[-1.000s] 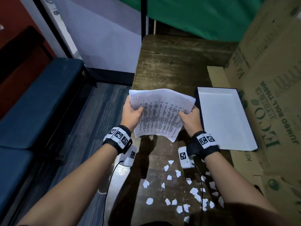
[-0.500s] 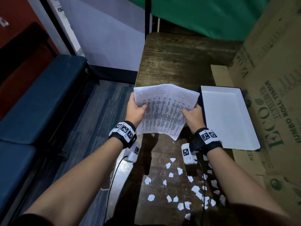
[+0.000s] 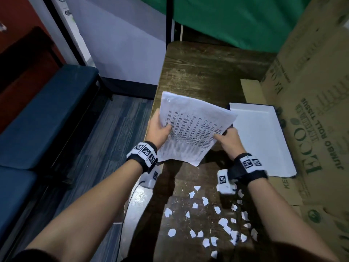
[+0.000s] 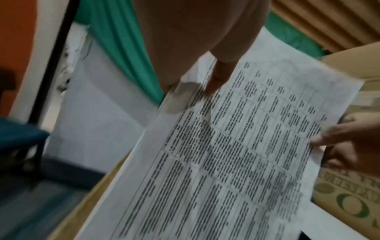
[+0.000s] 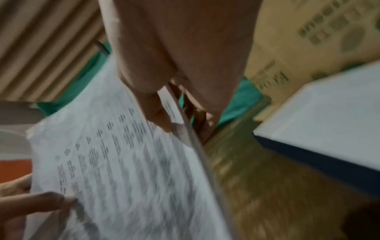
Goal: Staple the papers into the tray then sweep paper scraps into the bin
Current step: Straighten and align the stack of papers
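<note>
Both hands hold a sheaf of printed papers (image 3: 192,125) above the dark wooden table (image 3: 204,72). My left hand (image 3: 160,127) pinches its left edge, thumb on the printed face. My right hand (image 3: 225,138) pinches its right edge. The wrist views show the papers (image 4: 236,146) (image 5: 123,170) tilted, with each thumb on top and fingers beneath. A white tray (image 3: 264,140) lies flat just right of the papers. Several white paper scraps (image 3: 217,222) are scattered on the table near me. No stapler or bin shows in any view.
Large cardboard boxes (image 3: 311,110) stand along the table's right side, one flap (image 3: 253,91) lying behind the tray. A blue bench (image 3: 41,114) sits on the left beyond a strip of floor. A green curtain (image 3: 236,19) hangs behind the table.
The papers have turned, their upper left corner now pointing further away, and they sit slightly closer to the tray. Both hands keep their grip on the edges.
</note>
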{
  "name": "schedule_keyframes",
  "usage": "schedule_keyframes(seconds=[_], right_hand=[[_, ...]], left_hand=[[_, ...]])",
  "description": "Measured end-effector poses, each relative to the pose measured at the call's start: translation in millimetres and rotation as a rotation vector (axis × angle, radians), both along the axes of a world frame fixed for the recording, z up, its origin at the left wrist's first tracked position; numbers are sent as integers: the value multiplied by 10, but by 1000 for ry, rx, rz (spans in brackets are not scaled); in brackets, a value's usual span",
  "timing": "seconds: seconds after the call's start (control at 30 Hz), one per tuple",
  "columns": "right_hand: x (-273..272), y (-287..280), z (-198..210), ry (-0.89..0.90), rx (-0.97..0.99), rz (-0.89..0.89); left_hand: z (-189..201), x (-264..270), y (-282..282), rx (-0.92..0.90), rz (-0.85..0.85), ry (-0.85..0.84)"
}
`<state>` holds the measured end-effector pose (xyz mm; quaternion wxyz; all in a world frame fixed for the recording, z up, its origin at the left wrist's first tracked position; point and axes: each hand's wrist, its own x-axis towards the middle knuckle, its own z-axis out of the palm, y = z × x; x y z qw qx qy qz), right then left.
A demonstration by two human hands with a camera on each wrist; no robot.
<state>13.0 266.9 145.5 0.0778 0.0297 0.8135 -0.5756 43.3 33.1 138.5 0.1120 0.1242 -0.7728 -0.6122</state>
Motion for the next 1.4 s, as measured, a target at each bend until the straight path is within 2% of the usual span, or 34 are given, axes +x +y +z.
schedule_keyframes(seconds=[0.13,0.2,0.3,0.47,0.57,0.67,0.73,0.8,0.87,0.9,1.0,1.07,1.17,1.23,1.33,1.4], right_hand=[[-113,320,528,244,130,-37],[-152,303,760,321,284,133],[-253,138,805,271,463,368],[-202,110,584,127,267,459],[-138,7,426,115,153,383],[-182,-50,264,102,142,285],[-210,26,212,71,105,228],[-225,216,172,58,48,141],[-225,431,144,44,-39,61],[-222,517,124,35,-84,31],[-161,582,13,12,-185,-31],[-107,508,-52,22,-192,-71],[-35,406,-128,65,-216,-144],[13,357,-169,95,-236,-183],[65,322,-347,96,-190,-205],[115,312,-576,22,-130,-218]], left_hand=[[374,-220,-119,-337,-241,60],[537,-311,-92,-557,-367,77],[650,-417,-12,-810,-497,30],[590,-442,6,-840,-549,-26],[523,-442,79,-815,-610,-47],[472,-401,97,-726,-612,-108],[357,-333,-78,-724,-592,-186],[197,-218,-360,-853,-548,-337],[38,-80,-664,-920,-409,-470],[-47,-30,-783,-821,-338,-472],[-207,111,-848,-128,-127,-285],[-290,142,-677,113,-26,-235],[-362,117,-406,177,146,-224],[-356,109,-328,179,240,-125],[-442,198,-286,194,229,-13],[-648,313,-261,228,241,-103]])
